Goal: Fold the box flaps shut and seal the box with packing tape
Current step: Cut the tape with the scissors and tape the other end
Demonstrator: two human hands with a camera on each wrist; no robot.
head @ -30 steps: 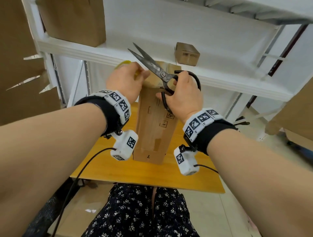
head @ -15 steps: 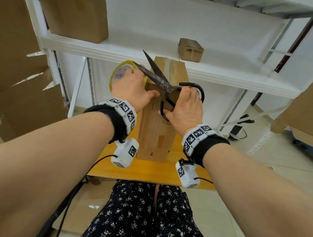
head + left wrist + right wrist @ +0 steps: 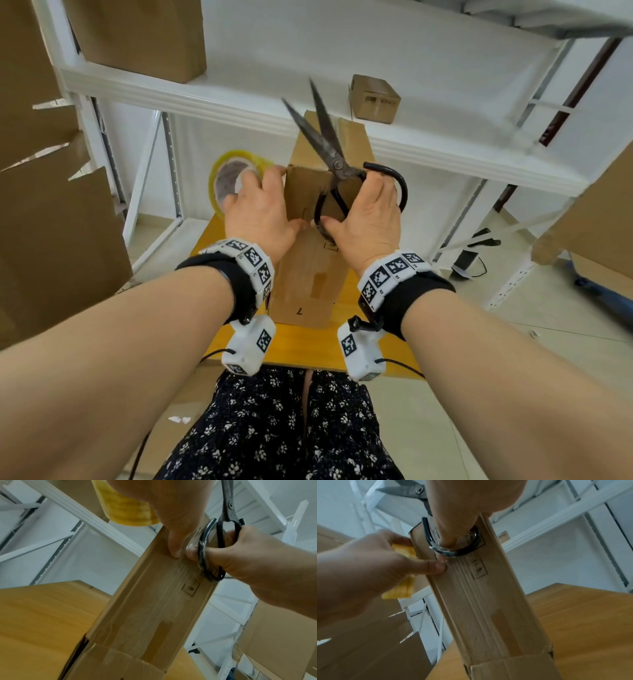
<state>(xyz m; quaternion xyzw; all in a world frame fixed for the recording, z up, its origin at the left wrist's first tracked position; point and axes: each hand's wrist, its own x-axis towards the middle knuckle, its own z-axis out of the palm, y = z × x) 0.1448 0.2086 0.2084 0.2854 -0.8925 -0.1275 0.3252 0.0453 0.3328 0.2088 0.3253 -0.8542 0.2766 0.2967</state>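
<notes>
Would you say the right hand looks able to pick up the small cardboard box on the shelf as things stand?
Probably not yet: the right hand is full, gripping the scissors. The small box sits on the shelf beyond the tall box, with nothing covering it.

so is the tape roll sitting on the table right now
No, the left hand holds the tape roll up beside the box, well above the table.
</notes>
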